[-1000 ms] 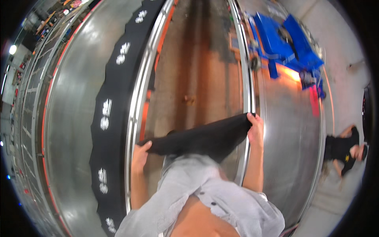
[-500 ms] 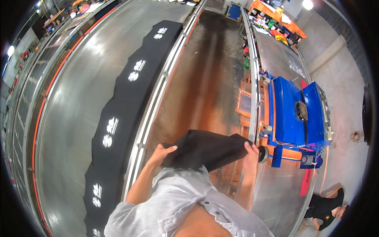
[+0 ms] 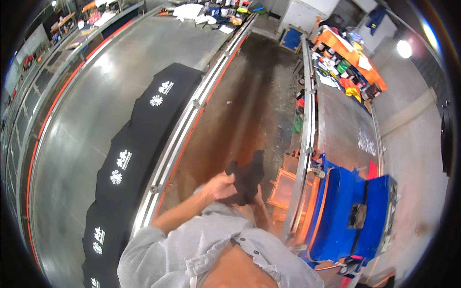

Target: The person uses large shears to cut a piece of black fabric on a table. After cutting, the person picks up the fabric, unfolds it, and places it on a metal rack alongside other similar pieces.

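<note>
A piece of black cloth [image 3: 247,178] hangs bunched in front of my waist, over the aisle between two long tables. My left hand [image 3: 222,186] is closed on its near left side, thumb on top. My right hand [image 3: 260,196] grips the cloth's right side, its fingers mostly hidden behind the folds. On the metal table to my left lies a row of overlapping black cloth pieces [image 3: 144,139], each bearing a white print.
Metal rails [image 3: 196,102] edge the left table [image 3: 67,158]. A blue machine [image 3: 336,211] stands at the right table, with orange wooden frames [image 3: 283,187] below. Bottles, tubs and cloths crowd an orange shelf [image 3: 349,49]. A blue panel [image 3: 291,38] stands at the aisle's far end.
My hands have come close together, and the cloth, earlier stretched wide between them, is now gathered. The view has moved forward along the aisle. The person in black at lower right is mostly out of view.
</note>
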### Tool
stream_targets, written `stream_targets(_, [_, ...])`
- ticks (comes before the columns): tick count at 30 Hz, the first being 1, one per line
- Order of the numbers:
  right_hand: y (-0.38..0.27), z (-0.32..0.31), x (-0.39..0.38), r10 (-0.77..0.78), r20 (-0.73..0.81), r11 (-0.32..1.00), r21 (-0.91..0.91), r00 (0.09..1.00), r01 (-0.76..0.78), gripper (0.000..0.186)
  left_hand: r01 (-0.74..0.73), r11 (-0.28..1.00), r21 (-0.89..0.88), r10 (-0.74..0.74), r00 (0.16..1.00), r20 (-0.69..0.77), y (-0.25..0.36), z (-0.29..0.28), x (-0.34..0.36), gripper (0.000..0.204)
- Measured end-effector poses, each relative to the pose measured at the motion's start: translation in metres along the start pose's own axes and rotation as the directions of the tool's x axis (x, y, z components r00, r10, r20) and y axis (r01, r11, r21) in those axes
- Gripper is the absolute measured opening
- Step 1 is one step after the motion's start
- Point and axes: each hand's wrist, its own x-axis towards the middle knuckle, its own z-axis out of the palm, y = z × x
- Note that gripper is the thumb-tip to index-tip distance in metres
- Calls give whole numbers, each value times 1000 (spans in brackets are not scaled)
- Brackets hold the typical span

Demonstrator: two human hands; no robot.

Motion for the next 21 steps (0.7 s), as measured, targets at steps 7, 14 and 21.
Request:
stream_targets(7, [-89, -19, 214, 357, 350, 925, -263, 866, -275, 26, -133, 983, -126, 143, 987, 77, 139, -31, 163, 61])
stream_targets(14, [-179, -160, 430, 155, -115, 988, 10, 981, -155, 29, -118, 982, -147, 142, 975, 169, 231, -88, 387, 64])
stream_targets(21, [-552, -80, 547, -611, -140, 779, 74, 780, 623, 64, -377, 781, 497, 281, 924, 259, 390, -51, 499, 48])
